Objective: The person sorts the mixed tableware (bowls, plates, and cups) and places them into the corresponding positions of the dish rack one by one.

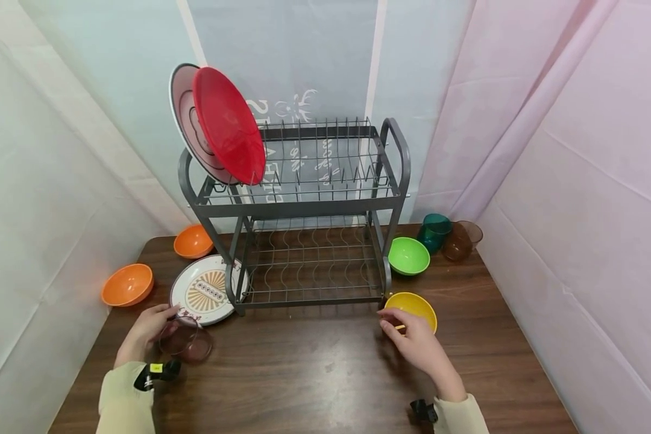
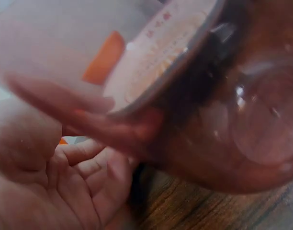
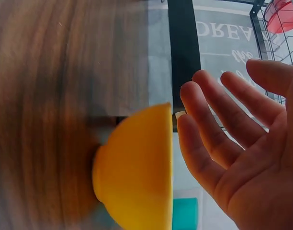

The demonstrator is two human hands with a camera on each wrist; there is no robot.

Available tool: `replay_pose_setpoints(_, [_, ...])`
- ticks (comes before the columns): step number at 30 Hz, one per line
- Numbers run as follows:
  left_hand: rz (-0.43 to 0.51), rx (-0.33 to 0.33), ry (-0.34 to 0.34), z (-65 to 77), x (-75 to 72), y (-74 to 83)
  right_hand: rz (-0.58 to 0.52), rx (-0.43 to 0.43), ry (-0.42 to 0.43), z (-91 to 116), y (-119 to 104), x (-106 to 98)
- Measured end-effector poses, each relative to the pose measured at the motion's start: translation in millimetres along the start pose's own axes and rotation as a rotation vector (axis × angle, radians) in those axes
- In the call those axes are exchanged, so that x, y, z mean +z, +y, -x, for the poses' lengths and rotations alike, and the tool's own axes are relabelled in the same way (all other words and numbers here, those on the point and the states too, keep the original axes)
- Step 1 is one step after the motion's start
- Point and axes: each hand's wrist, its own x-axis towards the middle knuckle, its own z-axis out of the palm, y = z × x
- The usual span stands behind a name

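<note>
In the head view, my left hand (image 1: 150,325) is at the left side of a clear purple glass (image 1: 198,346), which leans over the table. The left wrist view shows the thumb through the wall of the glass (image 2: 208,129), with the fingers curled beside it, pinching it near the rim. My right hand (image 1: 416,343) hovers over the near left side of a yellow bowl (image 1: 420,306). Its fingers are spread and gently bent in the right wrist view, apart from the upright yellow bowl (image 3: 137,167), holding nothing.
A two-tier dish rack (image 1: 298,209) stands at the back. Its upper left end holds a red plate (image 1: 228,123) and a pink plate (image 1: 187,102). A patterned white plate (image 1: 181,295), orange bowls (image 1: 127,285), a green bowl (image 1: 408,256), a teal glass (image 1: 433,234) and a brown glass (image 1: 463,240) flank it.
</note>
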Motion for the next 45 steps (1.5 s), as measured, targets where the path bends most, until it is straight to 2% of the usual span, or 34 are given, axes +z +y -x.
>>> replay_pose_setpoints(4, [0.034, -0.001, 0.005, 2.1, -1.0, 0.8, -0.014, 0.012, -0.018, 1, 1, 4])
replay_pose_setpoints(10, [0.009, 0.050, 0.073, 5.1, -3.9, -3.7, -0.030, 0.020, -0.016, 1, 1, 3])
replay_pose_setpoints(15, [0.066, 0.053, 0.110, 8.4, -7.0, -11.7, -0.027, 0.023, 0.013, 2, 1, 2])
replay_pose_setpoints(18, [0.088, 0.057, 0.144, 11.0, -7.7, -16.6, -0.026, 0.013, 0.034, 1, 1, 2])
replay_pose_setpoints(24, [0.061, 0.073, 0.249, 18.3, -5.5, -16.3, -0.007, 0.002, 0.056, -1, 1, 4])
replay_pose_setpoints(28, [0.043, 0.134, 0.331, 29.2, -4.8, -6.9, -0.004, -0.004, 0.055, -2, 1, 6])
replay_pose_setpoints(34, [0.075, 0.230, 0.426, 55.2, -11.8, 21.7, -0.013, 0.002, 0.055, -2, 1, 7])
replay_pose_setpoints(41, [0.400, 0.261, 0.463, 81.8, -23.9, 49.5, -0.002, -0.005, 0.063, -1, 2, 8])
replay_pose_setpoints(45, [0.451, 0.327, 0.467, 94.5, -29.1, 58.4, -0.004, -0.003, 0.061, 0, 2, 9])
